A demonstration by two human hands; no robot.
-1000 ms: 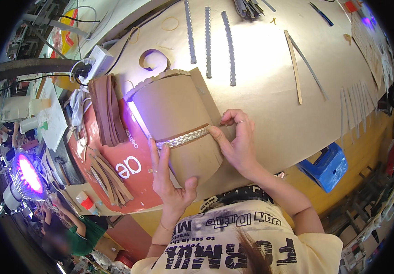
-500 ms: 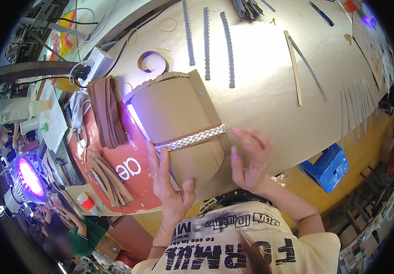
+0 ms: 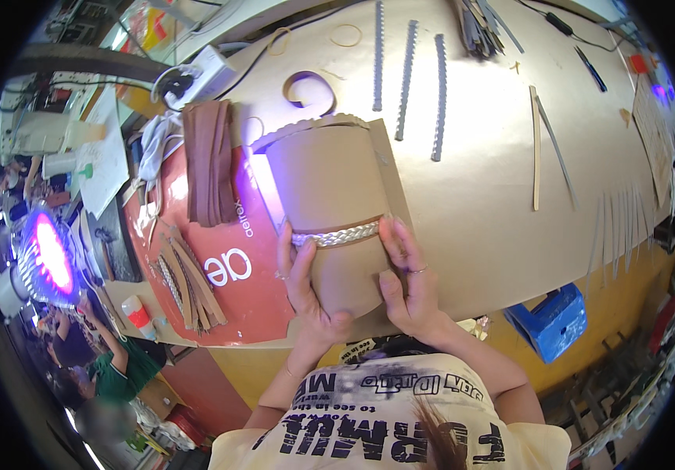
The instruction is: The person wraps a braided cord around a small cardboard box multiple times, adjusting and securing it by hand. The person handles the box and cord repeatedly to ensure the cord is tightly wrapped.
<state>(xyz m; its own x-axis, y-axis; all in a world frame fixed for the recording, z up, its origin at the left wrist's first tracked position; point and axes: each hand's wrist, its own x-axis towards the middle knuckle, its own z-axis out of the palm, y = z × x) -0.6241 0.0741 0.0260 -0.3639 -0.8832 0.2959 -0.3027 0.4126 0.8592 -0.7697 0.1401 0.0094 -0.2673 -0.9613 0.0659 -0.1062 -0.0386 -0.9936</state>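
Note:
A silvery white braided strap (image 3: 337,236) lies across a curved brown cardboard form (image 3: 330,176), over a thin brown strip. My left hand (image 3: 310,286) presses its fingertips on the strap's left end, thumb low by the form's near edge. At the right end, my right hand (image 3: 409,286) has its fingers bent against the strap and the form's side, thumb lower on the form. The strap's two ends are hidden under my fingers. A scalloped edge (image 3: 314,125) runs along the form's far rim.
Left of the form, a red sheet (image 3: 196,172) carries brown strips (image 3: 211,164) and a bundle of narrow strips (image 3: 189,286). Scalloped grey strips (image 3: 406,78) lie beyond. A blue plastic stool (image 3: 549,321) stands off the table's near edge. A glowing lamp (image 3: 54,254) is far left.
My right hand has come in from beside the form and now presses the strap's right end against it. The left hand stays at the left end. The whole view has shifted.

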